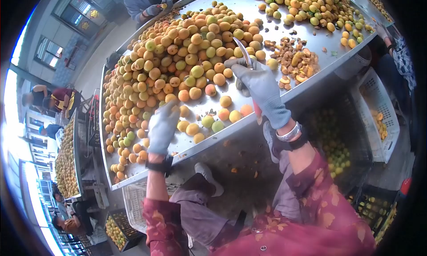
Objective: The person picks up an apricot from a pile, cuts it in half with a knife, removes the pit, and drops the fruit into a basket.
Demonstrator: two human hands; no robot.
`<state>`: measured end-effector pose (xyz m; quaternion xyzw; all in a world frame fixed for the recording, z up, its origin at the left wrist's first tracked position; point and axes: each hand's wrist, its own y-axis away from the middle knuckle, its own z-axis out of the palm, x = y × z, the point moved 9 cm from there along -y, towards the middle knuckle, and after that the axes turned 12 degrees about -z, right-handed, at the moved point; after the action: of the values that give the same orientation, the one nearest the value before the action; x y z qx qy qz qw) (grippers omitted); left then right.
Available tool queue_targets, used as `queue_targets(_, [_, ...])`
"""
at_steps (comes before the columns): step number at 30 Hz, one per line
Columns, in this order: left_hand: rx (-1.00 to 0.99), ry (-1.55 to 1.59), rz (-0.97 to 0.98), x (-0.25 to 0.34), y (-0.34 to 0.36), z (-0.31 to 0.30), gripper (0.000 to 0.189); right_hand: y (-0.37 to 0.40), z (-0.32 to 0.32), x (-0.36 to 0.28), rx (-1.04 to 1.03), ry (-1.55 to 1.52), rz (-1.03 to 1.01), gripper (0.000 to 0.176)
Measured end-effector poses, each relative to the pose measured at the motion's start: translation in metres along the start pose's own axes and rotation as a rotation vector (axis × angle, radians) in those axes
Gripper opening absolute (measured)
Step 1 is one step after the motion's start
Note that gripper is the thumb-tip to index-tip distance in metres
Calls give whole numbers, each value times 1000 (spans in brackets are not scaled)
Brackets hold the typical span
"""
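Note:
My right hand point(262, 87), in a grey-white glove, is closed around a knife. Its curved blade point(241, 49) points up and away over the fruit, and the red handle end point(257, 110) shows below the palm. On the left, my gloved left hand point(162, 128) is blurred, its fingertips at the near edge of a big heap of apricots point(178, 56). One apricot point(184, 111) lies right beside those fingers. Several loose apricots point(207, 121) lie on the metal table point(231, 89) between my hands. Beyond my right hand is a pile of cut apricot pieces point(296, 62).
Another apricot heap point(311, 7) covers the table's far right. Co-workers' gloved hands point(153, 10) are across the table. Below stand a white crate point(378, 118) at right, a dark crate of greenish fruit point(333, 145) and a white basket point(135, 205) near my legs.

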<state>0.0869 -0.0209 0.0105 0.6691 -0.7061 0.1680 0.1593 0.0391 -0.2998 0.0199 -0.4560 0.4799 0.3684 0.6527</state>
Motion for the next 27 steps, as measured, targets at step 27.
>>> queue_targets(27, [-286, 1449, 31, 6, 39, -5, 49, 37, 73, 20, -298, -111, 255, 39])
